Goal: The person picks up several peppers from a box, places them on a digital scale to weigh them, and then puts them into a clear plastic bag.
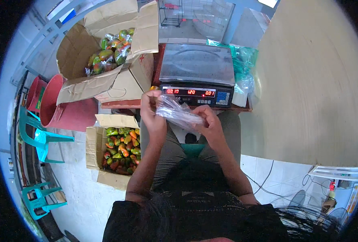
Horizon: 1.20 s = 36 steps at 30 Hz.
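So this place has a pale tiled floor [76, 177] and a reddish-brown tabletop [156, 72] right in front of the person sitting there. Their left hand [151, 107] is pinching one end of a clear plastic bag [178, 112] between thumb and fingers, and the right hand [208, 123] is pinching the other end, so the bag hangs crumpled between them, above the lap and just in front of the scale [195, 64]. It looks empty to me. My worry is that film: thin and creased, so if both hands pull hard it could split, and if the layers cling, a fingertip could lose its grip and the thing drops between the knees. Right past the left hand there's a little orange thing [154, 87], maybe a pepper, by the scale's corner; a careless knuckle could knock it off. The scale's red digits are lit, and green plastic [245, 56] is bunched close to its right side; if that got onto the pan, I'd distrust the reading. Further out, the big cardboard box [72, 56] on the left has bagged peppers [110, 54] inside, and a smaller box [93, 147] on the floor is full of loose peppers [122, 149], near enough the leg that a kick could spill some.
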Motion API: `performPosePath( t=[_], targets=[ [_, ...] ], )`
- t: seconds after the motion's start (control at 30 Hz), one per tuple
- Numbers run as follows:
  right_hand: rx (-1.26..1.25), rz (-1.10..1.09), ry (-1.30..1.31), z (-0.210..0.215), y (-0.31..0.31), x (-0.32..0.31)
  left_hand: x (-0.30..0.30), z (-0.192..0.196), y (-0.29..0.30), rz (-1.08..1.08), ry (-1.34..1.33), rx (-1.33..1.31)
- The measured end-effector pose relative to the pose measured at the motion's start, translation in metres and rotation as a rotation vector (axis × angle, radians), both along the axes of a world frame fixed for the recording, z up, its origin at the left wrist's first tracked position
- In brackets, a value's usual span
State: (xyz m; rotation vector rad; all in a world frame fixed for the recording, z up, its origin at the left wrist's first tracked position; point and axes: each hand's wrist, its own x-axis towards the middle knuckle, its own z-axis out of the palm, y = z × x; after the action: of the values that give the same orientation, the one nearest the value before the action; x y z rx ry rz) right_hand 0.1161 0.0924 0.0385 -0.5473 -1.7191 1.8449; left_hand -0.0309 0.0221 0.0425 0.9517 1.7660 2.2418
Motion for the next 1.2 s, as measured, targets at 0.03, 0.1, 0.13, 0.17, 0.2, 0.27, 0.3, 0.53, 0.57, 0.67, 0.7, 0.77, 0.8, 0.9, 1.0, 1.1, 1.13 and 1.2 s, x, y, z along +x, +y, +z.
performPosePath(
  t=[0.03,0.1,0.13,0.17,0.2,0.27,0.3,0.53,0.57,0.67,0.7,0.77,0.8,0.9,1.0,1.1,1.13,1.2],
  targets=[
    [0.039,-0.015,0.017,0.002,-0.001,-0.003,0.0,0.004,0.001,-0.033,-0.032,0.042],
    [0.076,-0.036,0.033,0.0,0.0,-0.005,0.006,0.004,-0.002,-0.024,-0.024,0.04],
    [0.248,-0.163,-0.056,-0.004,0.004,-0.006,0.011,0.007,-0.004,-0.046,-0.036,0.035],
    [0.419,-0.292,-0.147,-0.006,0.007,-0.007,0.018,0.011,-0.008,-0.069,-0.049,0.029],
    [0.418,-0.298,-0.147,-0.003,0.01,-0.009,0.024,0.013,-0.012,-0.075,-0.054,-0.025],
    [0.286,-0.564,-0.051,0.003,0.016,-0.01,0.032,0.011,-0.02,-0.012,0.194,-0.153],
    [0.287,-0.571,-0.05,0.005,0.016,-0.011,0.035,0.01,-0.023,0.061,0.442,-0.278],
    [0.365,-0.655,-0.111,-0.002,0.018,-0.008,0.046,0.022,-0.014,0.147,0.498,-0.393],
    [0.329,-0.582,-0.14,-0.003,0.018,-0.007,0.046,0.022,-0.012,0.149,0.498,-0.394],
    [0.442,-0.524,-0.239,0.006,0.007,-0.01,0.038,0.01,-0.01,0.183,0.615,-0.459],
    [0.444,-0.525,-0.24,0.005,0.008,-0.008,0.029,0.0,-0.009,0.127,0.561,-0.397],
    [0.376,-0.466,-0.406,-0.002,0.011,-0.005,0.021,-0.007,-0.009,0.079,0.508,-0.34],
    [0.377,-0.463,-0.406,-0.005,0.01,-0.005,0.02,-0.008,-0.008,0.056,0.347,-0.407],
    [0.396,-0.498,-0.42,-0.016,0.009,-0.006,0.023,-0.016,-0.007,0.035,0.17,-0.434],
    [0.653,-0.583,-0.288,-0.034,0.008,-0.009,0.03,-0.022,-0.003,0.016,0.31,-0.415],
    [0.875,-0.597,-0.366,-0.036,0.013,-0.008,0.034,-0.022,-0.002,-0.025,0.414,-0.468],
    [0.617,-0.603,-0.344,-0.034,0.019,-0.005,0.029,-0.028,-0.005,0.01,0.365,-0.509],
    [0.36,-0.606,-0.32,-0.036,0.022,-0.003,0.028,-0.028,-0.006,0.044,0.314,-0.547]
  ],
)
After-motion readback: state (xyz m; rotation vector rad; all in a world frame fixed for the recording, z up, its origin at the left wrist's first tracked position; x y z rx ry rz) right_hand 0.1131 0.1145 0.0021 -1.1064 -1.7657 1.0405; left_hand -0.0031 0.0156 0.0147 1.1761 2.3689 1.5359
